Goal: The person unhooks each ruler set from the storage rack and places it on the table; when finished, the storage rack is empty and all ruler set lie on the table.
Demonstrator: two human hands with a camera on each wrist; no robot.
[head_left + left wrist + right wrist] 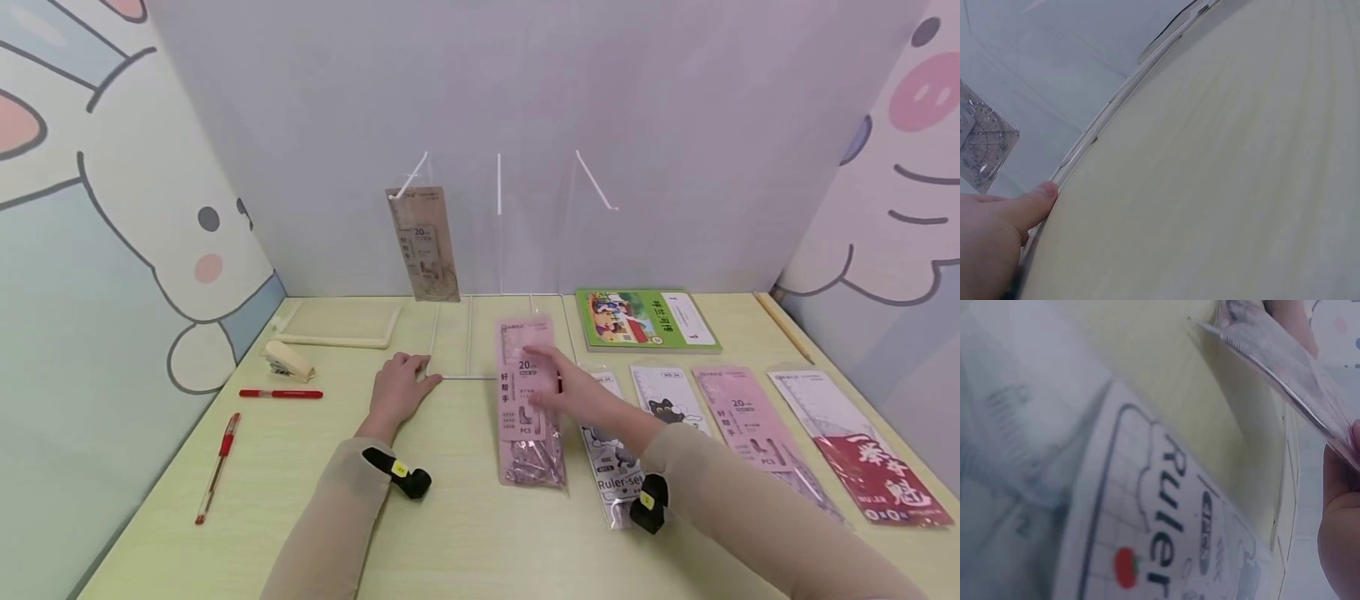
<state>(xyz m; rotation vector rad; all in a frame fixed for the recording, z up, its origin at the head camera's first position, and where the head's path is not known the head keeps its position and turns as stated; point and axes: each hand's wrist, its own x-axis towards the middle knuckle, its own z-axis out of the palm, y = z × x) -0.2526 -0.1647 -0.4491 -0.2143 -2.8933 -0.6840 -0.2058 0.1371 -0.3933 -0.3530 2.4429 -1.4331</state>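
My right hand [577, 392] pinches a pink ruler-set pack [525, 417] near its top, by the "20" label; its upper end is raised off the yellow table [465, 517]. The right wrist view shows the pink pack's edge [1285, 369] lifted above the table beside the right hand [1341, 537]. My left hand [401, 387] lies flat on the table, fingers touching the front corner of a white wire stand [468, 337]. From the left wrist, the thumb [1038, 200] rests against the stand's wire base [1104, 115]. One matching pack [423, 242] hangs on the stand's left hook.
A white "Ruler-set" pack [611, 471] lies just under my right forearm, large in the right wrist view [1160, 512]. Further packs [750, 425] and a red one [870, 467] lie to the right, a green booklet [645, 321] behind. Stapler [287, 361], two red pens [217, 468] and a white tray [341, 325] sit left.
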